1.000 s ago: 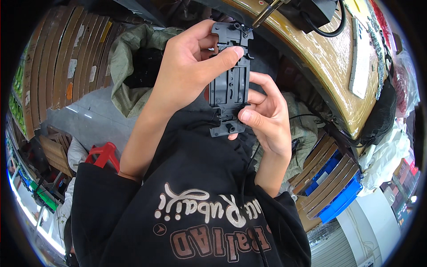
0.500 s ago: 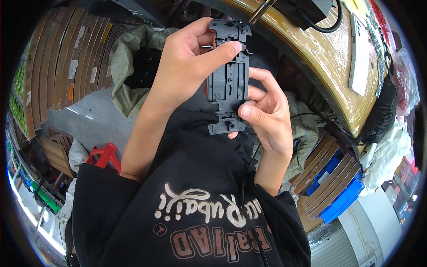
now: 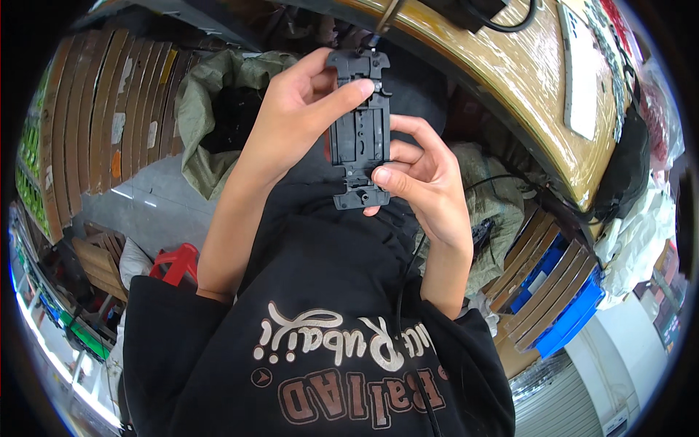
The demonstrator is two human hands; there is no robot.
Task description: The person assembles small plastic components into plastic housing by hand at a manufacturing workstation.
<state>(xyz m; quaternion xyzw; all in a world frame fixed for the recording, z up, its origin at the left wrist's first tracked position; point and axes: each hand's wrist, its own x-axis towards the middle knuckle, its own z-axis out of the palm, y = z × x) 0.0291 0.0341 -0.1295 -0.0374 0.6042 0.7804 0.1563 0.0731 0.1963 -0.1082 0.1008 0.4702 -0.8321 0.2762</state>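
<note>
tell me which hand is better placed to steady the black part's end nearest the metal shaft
Left, I'd judge: the left hand grips the black plastic part closer to that end, near the metal shaft, while the right hand holds it near the opposite end.

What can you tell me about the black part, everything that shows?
The black part is long, roughly rectangular and looks like moulded plastic. Its visible face has a recessed middle with small holes, notched edges near both ends and a round boss at the near end. It is held lengthwise away from the body, off any surface. The left hand grips its far half, the right hand its near right edge. The underside is hidden.
</note>
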